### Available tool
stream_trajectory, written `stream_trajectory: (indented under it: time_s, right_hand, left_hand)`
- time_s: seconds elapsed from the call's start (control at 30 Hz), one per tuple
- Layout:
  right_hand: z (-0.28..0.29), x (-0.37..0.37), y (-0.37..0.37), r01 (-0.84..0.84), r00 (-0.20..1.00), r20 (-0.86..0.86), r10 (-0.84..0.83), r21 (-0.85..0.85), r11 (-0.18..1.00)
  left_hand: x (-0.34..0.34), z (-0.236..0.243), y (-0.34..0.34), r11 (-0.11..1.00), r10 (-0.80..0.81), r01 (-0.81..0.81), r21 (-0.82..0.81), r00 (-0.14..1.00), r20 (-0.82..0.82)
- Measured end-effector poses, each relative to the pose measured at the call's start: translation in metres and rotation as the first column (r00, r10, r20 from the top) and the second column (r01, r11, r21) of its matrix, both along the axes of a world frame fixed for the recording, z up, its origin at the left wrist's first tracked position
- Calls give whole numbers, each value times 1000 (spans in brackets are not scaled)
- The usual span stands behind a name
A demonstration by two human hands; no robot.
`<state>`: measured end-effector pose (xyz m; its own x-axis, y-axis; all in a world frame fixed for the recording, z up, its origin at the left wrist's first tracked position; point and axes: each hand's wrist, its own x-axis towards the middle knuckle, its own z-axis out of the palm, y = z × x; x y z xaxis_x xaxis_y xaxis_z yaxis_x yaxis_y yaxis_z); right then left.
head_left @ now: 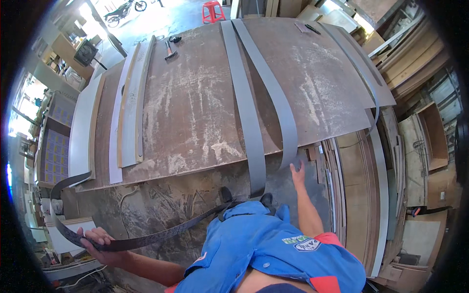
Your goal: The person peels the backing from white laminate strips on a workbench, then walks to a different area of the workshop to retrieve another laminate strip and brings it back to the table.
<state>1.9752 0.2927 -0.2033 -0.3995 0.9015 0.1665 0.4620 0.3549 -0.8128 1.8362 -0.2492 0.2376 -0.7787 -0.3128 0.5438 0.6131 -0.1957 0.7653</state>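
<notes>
My left hand [97,239], at the lower left, has its fingers wrapped round a long flexible edge-banding strip [161,234]. Its dark printed side shows there; one stretch curls up to the table's near left corner, another runs toward my waist. Two grey lengths of banding [243,97] [266,73] lie along the table, meeting at its far edge and drooping over the near edge. My right hand [298,176] is beside the drooping end of the right-hand length, thumb and fingers apart. Whether it touches that end is hard to tell.
The large worn brown tabletop [195,107] carries white boards [132,107] on its left, a hammer [170,51] farther back and another strip [359,68] at right. Stacked boards [361,195] stand by the right side. A red stool [212,12] is beyond the far edge.
</notes>
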Motion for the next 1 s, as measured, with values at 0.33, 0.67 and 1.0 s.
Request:
stream_trajectory:
  time_s: [0.33,0.67,1.0]
  right_hand:
    - [22,-18,-7,-39,996,-88,-2,-460,887]
    - [82,-76,74,-306,952,-57,301,-88,948]
    - [288,-238,-65,-786,592,-232,772,46,616]
  left_hand:
    - [10,0,-9,997,73,-76,-34,994,-82]
    - [28,-9,-19,990,77,-72,123,996,-38]
    - [9,14,2,995,-90,100,30,967,-238]
